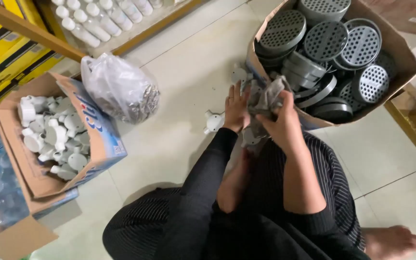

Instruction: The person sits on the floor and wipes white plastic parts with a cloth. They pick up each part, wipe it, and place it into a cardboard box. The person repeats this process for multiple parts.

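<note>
I sit on a tiled floor with my hands raised in front of my knees. My right hand (281, 123) grips a crumpled grey cloth (267, 94). My left hand (236, 109) is flat against the cloth's left side, fingers spread, and what lies under it is hidden. A white plastic pipe fitting (213, 121) lies on the floor just left of that hand, and another white fitting (240, 74) shows above it.
A cardboard box (400, 50) of round grey perforated covers stands at the upper right. At the left, an open box (99, 139) holds several white fittings, with a filled clear plastic bag (119, 87) beside it. Shelving with white bottles runs along the top left.
</note>
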